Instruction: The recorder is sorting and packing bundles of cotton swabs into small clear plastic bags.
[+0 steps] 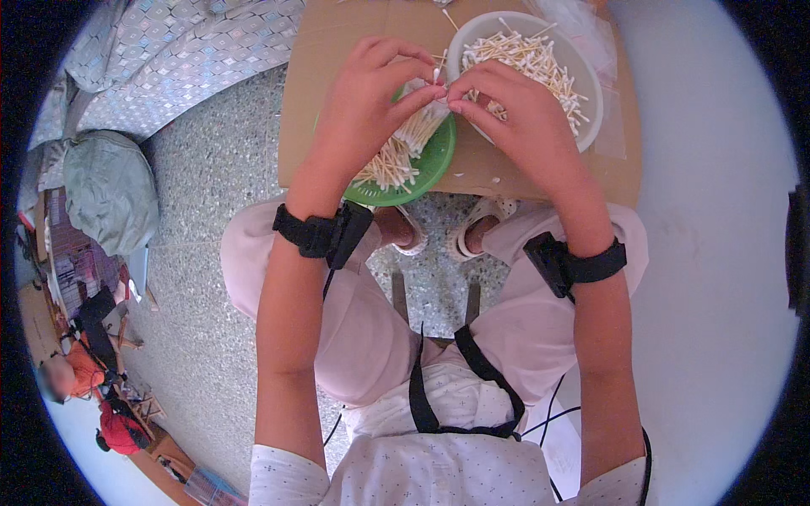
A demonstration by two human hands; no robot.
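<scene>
My left hand (367, 97) is closed in a pinch, with a cotton swab (436, 74) showing at its thumb and fingertip. Close against it, the fingertips of my right hand (519, 105) press together; what lies between them is too small to make out. Under my left hand stands a green plastic basket (440, 158) holding bundled and loose cotton swabs (390, 167), partly hidden by that hand. A white bowl (595, 114) heaped with loose cotton swabs (540, 61) sits behind and right of my right hand.
Both containers rest on a brown cardboard surface (304, 126) before my knees. Clear plastic film (595, 29) lies at its far right. A pale wall (709, 211) rises on the right. At left are a grey-green bag (110, 190) and, farther off, a person in orange (84, 368).
</scene>
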